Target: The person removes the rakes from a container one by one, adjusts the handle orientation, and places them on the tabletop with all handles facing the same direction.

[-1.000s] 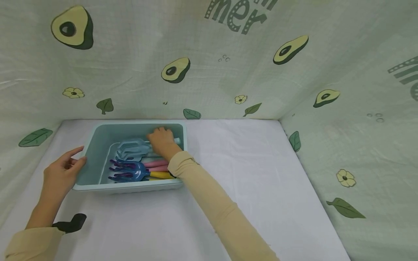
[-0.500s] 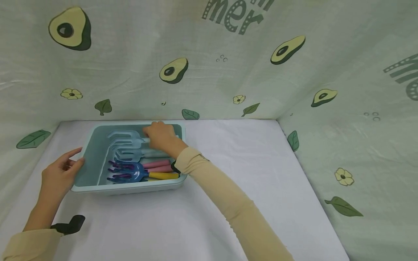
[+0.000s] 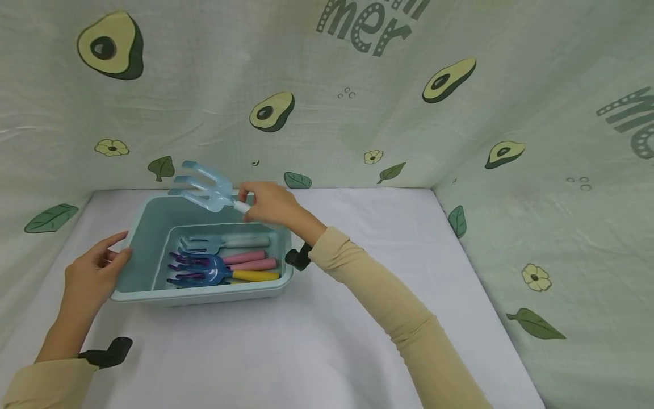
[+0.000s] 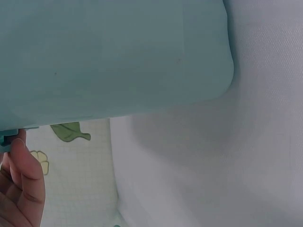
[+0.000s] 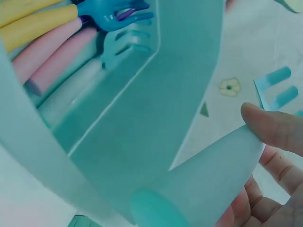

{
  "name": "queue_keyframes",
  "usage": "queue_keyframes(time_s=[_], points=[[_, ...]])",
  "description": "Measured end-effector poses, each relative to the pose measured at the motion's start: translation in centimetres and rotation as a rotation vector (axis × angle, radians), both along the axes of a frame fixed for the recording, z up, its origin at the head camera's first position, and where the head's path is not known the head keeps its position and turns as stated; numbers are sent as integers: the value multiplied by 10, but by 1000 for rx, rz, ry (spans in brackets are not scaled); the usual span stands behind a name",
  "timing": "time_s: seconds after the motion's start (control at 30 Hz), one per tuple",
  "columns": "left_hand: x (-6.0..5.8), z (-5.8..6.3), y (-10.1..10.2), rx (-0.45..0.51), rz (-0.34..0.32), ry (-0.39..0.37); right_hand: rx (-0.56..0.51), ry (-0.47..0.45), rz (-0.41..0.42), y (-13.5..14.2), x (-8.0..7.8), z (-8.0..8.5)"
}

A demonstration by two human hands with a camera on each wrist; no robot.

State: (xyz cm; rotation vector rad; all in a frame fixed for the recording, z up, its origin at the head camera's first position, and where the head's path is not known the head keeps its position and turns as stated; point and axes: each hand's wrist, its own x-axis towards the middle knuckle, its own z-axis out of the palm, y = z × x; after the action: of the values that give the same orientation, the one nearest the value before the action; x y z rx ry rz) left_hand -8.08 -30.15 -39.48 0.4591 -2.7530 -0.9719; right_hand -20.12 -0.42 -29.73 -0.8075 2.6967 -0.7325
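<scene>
The right hand (image 3: 271,201) grips a pale blue toy rake (image 3: 204,184) by its whitish handle, fingers curled round it, thumb on top. The rake is in the air above the far rim of the blue tub (image 3: 138,267), prongs pointing left. The left hand (image 3: 94,275) rests against the tub's left outer wall, fingers straight, thumb at the rim. Inside the tub lie another pale blue rake (image 3: 204,244), pink-handled tools (image 3: 250,260) and a blue rake with a yellow handle (image 3: 214,275). The tub stands on a white tablecloth (image 3: 357,295).
</scene>
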Motion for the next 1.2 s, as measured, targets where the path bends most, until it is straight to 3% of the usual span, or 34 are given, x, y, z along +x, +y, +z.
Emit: queue_keyframes(time_s=[0.1, 0.33, 0.63, 0.93, 1.2], points=[[-1, 0, -1, 3, -4, 3, -99, -47, -12, 13, 2, 2], [-1, -2, -4, 7, -15, 27, -210, -152, -119, 43, 11, -4], [-1, -1, -2, 17, -13, 16, -312, -163, -295, 79, 24, -21], [0, -1, -2, 14, -15, 15, -470, -217, -514, 104, 35, -48], [0, -1, -2, 17, -18, 21, -612, -276, -699, 112, 40, -91]])
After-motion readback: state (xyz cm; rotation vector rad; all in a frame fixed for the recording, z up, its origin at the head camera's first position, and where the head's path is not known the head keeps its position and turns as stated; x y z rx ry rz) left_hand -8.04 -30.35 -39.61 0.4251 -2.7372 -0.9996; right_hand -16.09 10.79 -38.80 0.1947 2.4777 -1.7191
